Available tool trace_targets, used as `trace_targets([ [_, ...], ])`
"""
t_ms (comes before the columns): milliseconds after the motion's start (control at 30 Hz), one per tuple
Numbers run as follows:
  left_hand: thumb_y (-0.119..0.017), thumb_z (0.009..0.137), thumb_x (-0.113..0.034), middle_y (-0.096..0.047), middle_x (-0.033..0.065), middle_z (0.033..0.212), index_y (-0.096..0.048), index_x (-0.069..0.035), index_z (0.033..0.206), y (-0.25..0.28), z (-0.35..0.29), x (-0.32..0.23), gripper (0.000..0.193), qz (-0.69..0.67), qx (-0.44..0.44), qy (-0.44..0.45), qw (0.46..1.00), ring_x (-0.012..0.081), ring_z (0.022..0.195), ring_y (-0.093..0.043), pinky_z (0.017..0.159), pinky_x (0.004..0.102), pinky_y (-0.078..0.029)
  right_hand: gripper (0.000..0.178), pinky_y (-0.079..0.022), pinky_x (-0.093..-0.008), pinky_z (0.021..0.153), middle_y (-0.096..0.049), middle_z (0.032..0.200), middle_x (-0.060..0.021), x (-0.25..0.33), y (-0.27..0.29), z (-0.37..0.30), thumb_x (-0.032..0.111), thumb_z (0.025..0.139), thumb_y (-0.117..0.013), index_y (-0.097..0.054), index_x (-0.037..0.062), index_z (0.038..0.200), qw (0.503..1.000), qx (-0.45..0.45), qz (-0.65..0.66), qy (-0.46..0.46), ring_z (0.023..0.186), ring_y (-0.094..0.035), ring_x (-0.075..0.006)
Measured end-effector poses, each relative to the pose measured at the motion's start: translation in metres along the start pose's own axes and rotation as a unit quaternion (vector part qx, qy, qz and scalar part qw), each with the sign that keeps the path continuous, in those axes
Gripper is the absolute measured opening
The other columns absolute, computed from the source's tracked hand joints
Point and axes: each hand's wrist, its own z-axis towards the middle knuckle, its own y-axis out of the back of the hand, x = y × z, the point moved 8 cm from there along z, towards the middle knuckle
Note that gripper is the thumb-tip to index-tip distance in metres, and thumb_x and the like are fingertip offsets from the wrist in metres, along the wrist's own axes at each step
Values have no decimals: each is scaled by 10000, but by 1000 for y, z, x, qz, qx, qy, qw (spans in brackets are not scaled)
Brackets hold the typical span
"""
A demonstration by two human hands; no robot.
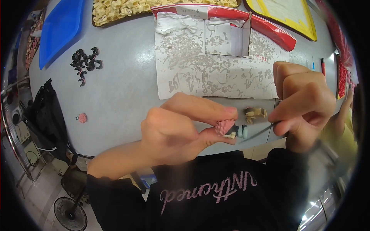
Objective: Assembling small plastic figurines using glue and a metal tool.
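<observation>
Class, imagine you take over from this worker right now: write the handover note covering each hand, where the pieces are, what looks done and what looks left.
Left hand: pinches a small pink-topped figure between thumb and forefinger.
Right hand: grips a thin blade tool, tip at the figure.
On the grey table: one pink piece, black curved pieces, a brown and cream piece, scraps on white paper.
Done: cannot tell.
Left: probably the held figure's trimming.

Small craft or toy-finishing workshop. A grey worktable (127,84) bears a tray of cream moulded pieces (115,9) at 12 o'clock, a blue tray (59,30) at 10 o'clock, loose black parts (85,63), and a paint-smeared paper sheet (216,73) near centre.
</observation>
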Motion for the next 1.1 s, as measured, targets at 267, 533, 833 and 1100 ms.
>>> trace_targets([
  [267,-578,691,174,-500,250,921,-243,-76,880,2,0,0,458,-4,7,15,1000,348,796,-615,559,339,-582,308,-174,-277,413,-339,437,-2,-2,-5,3,293,679,-696,-541,29,648,999,-3,-43,7,417,-261,-123],
  [533,-593,698,152,-499,271,952,-239,-78,888,-1,-2,2,463,0,17,33,999,332,791,-618,598,345,-577,325,-174,-278,413,-329,430,-1,0,-2,2,316,672,-698,-546,29,655,998,12,-59,18,411,-261,-123],
  [833,-685,645,103,-489,250,954,-249,-89,909,2,-6,6,544,-35,-10,61,997,326,881,-596,702,391,-556,341,-177,-277,416,-341,435,1,0,1,0,330,682,-696,-539,29,650,998,-26,-61,-4,414,-269,-117],
  [1100,-702,627,99,-488,252,959,-258,-83,926,1,-5,7,565,-28,-2,54,998,317,886,-596,698,386,-556,345,-181,-277,422,-350,439,-4,0,-1,1,332,683,-694,-538,26,652,995,-7,-100,11,420,-274,-123],
])
